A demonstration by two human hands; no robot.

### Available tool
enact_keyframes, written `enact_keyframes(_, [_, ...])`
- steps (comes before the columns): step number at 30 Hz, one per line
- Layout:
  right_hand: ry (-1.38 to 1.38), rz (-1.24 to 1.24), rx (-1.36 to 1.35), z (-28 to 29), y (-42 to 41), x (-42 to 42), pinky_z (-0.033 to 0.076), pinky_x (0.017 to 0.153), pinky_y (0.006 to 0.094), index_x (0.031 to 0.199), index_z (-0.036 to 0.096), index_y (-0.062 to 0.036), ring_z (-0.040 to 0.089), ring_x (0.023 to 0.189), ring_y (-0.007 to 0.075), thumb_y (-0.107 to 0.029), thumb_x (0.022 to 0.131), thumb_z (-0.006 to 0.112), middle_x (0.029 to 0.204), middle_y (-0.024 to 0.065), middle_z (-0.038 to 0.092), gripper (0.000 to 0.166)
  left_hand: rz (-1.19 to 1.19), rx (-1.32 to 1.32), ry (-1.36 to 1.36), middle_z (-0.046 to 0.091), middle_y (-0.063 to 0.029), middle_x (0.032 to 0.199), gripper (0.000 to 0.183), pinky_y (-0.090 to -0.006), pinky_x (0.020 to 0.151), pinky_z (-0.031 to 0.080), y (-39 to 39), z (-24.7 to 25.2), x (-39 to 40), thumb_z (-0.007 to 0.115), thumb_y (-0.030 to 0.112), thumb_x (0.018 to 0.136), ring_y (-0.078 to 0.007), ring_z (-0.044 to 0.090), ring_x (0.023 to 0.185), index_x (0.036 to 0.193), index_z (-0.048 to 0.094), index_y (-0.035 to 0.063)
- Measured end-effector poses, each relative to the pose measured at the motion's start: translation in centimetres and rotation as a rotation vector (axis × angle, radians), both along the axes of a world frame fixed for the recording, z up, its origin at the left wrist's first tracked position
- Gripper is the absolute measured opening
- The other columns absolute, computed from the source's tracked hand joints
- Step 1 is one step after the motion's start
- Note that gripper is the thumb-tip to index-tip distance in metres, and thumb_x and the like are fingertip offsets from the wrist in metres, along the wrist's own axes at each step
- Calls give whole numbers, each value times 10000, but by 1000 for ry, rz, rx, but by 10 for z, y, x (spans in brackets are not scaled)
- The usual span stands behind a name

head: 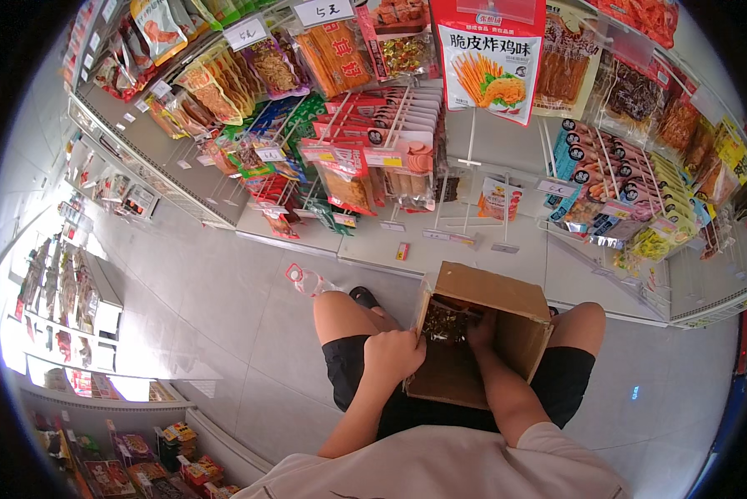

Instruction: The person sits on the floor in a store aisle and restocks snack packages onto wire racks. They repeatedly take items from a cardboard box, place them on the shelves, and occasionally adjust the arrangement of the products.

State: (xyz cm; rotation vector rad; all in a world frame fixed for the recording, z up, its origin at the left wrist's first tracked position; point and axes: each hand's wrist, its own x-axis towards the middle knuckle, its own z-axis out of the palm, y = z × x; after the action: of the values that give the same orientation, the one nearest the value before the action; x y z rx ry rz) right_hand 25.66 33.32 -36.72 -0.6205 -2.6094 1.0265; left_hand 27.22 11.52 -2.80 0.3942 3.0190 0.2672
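Observation:
A cardboard box (492, 287) rests open on my lap, between my knees. My left hand (395, 355) is closed around the left edge of the box. Down inside the box, my right hand (482, 330) reaches to a shiny snack packet (445, 321) with dark and golden contents. My right fingers are partly hidden in shadow, so whether they grip the packet is unclear.
Ahead stand shop shelves with pegs of hanging snack packets (411, 156); a large red-and-white packet (492, 68) hangs closest. A clear plastic bottle (308, 280) lies on the tiled floor (224, 299) by my left knee. More shelving (68, 305) stands at left.

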Motion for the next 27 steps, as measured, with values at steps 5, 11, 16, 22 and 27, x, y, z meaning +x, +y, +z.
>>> enact_keyframes(5, [31, 3, -97, 8, -6, 1, 321, 1138, 449, 1446, 363, 21, 365, 1364, 435, -185, 842, 676, 1476, 274, 372, 710, 30, 26, -26, 642, -160, 599, 399, -470, 529, 532, -3, 0, 2, 564, 389, 893, -353, 653, 551, 678, 679, 73])
enact_keyframes(11, [84, -4, -530, 19, -1, 0, 382, 1075, 418, 1386, 467, 2, 508, 1266, 381, -213, 839, 700, 1332, 241, 552, 633, 15, 3, 25, 631, -152, 573, 352, -456, 506, 531, -6, -1, 0, 571, 349, 884, -337, 653, 529, 675, 680, 88])
enact_keyframes(16, [132, -264, -688, -66, 38, -8, 409, 1032, 372, 1337, 535, -5, 551, 1199, 234, -209, 867, 658, 1284, 145, 614, 527, -53, -18, 24, 645, -165, 597, 376, -465, 525, 539, 14, 12, -8, 560, 352, 889, -356, 662, 555, 655, 676, 82])
enact_keyframes(22, [-177, -238, -716, 0, -6, -26, 484, 910, 403, 1325, 559, -66, 609, 1113, 249, -488, 859, 675, 1194, 165, 643, 639, 25, -72, -43, 652, -181, 626, 415, -492, 580, 535, 4, 1, -2, 564, 386, 900, -384, 664, 608, 677, 689, 59])
enact_keyframes(27, [-156, -136, -495, 49, -7, -24, 466, 937, 433, 1264, 599, -23, 609, 1122, 322, -526, 894, 644, 1193, 194, 652, 626, 18, -85, -67, 654, -184, 636, 411, -484, 585, 532, 7, 3, -5, 556, 381, 908, -392, 661, 618, 690, 693, 61])
